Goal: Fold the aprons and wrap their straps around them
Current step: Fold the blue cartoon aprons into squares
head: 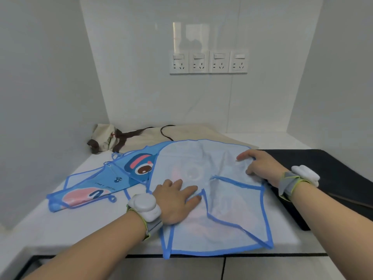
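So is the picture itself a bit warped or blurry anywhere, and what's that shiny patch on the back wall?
In the head view, the wide lens bends the walls outward and stretches both forearms at the bottom corners; the glossy back wall mirrors a pale glare patch above the sockets; light is soft and even, with only faint shadows under the blue apron.

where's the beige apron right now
In the head view the beige apron lies at the back left of the white counter, against the wall, just behind the blue apron that both hands are pressing.

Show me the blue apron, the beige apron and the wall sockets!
blue apron (203, 168): head view, its pale folded-over middle.
beige apron (193, 132): head view, flat cloth at the back.
wall sockets (209, 62): head view, middle of the row.
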Motion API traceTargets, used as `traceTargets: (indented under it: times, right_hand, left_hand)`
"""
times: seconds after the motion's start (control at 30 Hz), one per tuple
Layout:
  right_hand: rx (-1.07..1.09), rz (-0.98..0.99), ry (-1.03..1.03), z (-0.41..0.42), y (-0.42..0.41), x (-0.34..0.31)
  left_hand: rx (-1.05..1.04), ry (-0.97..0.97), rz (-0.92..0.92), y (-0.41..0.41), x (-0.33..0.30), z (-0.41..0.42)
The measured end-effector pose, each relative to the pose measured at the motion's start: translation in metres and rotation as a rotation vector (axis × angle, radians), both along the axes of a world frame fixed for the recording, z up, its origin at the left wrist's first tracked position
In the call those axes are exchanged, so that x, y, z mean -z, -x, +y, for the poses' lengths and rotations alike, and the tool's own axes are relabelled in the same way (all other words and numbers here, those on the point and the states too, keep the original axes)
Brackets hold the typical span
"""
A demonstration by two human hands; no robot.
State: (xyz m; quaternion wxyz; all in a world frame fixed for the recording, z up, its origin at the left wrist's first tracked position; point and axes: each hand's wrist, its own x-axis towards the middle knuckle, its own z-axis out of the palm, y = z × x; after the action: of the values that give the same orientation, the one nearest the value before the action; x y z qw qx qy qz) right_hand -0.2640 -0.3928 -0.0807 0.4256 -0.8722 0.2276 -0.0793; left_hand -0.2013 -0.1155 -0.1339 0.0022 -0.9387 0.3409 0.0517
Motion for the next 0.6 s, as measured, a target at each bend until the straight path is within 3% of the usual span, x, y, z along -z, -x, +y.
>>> traceTargets:
  times: [0.07,0.2,0.3,0.43,0.6]
  right_hand:
    - [0.004,0.072,0.071,-0.004,0.005,-0.001]
    - [0.018,0.146,0.073,-0.014,0.017,0.002]
    - [0.008,0.127,0.022,-0.014,0.021,0.004]
    - [0.044,0.036,0.019,-0.015,0.015,0.009]
    - [0.026,-0.076,0.006,-0.008,0.003,0.008]
  left_hand:
    - [-0.011,0.037,-0.020,-0.008,-0.011,0.005]
    - [-0.309,0.259,-0.086,-0.065,-0.020,0.010]
    - [-0.481,0.375,-0.035,-0.092,-0.016,0.012]
    - [-0.529,0.539,0.032,-0.103,-0.018,0.006]
    - [-0.506,0.673,-0.061,-0.105,-0.030,0.021]
